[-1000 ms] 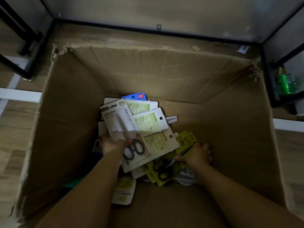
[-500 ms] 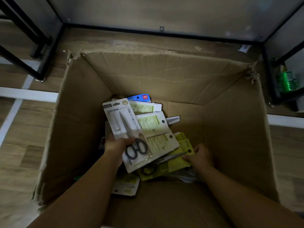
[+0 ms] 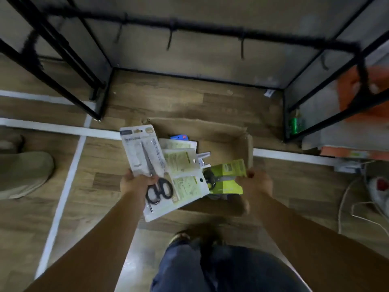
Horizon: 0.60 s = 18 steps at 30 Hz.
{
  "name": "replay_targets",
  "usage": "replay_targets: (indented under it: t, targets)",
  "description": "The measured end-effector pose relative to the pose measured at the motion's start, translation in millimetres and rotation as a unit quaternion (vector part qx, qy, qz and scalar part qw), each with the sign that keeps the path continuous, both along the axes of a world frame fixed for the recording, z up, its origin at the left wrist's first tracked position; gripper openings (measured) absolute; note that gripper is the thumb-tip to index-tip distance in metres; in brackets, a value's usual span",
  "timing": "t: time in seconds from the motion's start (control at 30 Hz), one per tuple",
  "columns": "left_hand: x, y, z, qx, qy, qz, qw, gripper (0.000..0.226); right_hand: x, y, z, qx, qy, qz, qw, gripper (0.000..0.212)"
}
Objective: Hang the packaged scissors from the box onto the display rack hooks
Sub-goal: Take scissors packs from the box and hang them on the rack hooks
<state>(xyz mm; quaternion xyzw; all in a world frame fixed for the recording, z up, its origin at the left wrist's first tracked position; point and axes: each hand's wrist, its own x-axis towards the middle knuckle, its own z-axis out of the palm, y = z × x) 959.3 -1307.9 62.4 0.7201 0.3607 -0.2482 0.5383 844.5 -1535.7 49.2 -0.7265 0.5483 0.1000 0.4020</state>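
No readable text anywhere. Print on the white scissors pack (image 3: 143, 152) and the green pack (image 3: 230, 175) is too blurred to make out.

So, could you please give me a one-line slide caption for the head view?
Left hand holds a fan of white scissor packs, right hand a green pack, above the box.

The wood floor (image 3: 101, 186) has white lines (image 3: 63, 186). Black metal frames (image 3: 63, 51) stand on it by a grey wall (image 3: 189, 57). The light is dim.
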Motion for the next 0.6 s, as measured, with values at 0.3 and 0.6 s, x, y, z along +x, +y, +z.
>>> replay_targets:
  t: [0.3, 0.6]
  targets:
    - [23.7, -14.1, 335.7, -0.067, -0.137, -0.025, 0.988, 0.035, 20.3, -62.4, 352.6, -0.025, -0.186, -0.043, 0.981, 0.016]
    - [39.8, -10.1, 514.8, -0.165, -0.311, -0.13, 0.927, 0.023, 41.4, -79.2, 554.1, 0.097, -0.451, -0.109, 0.88, 0.038]
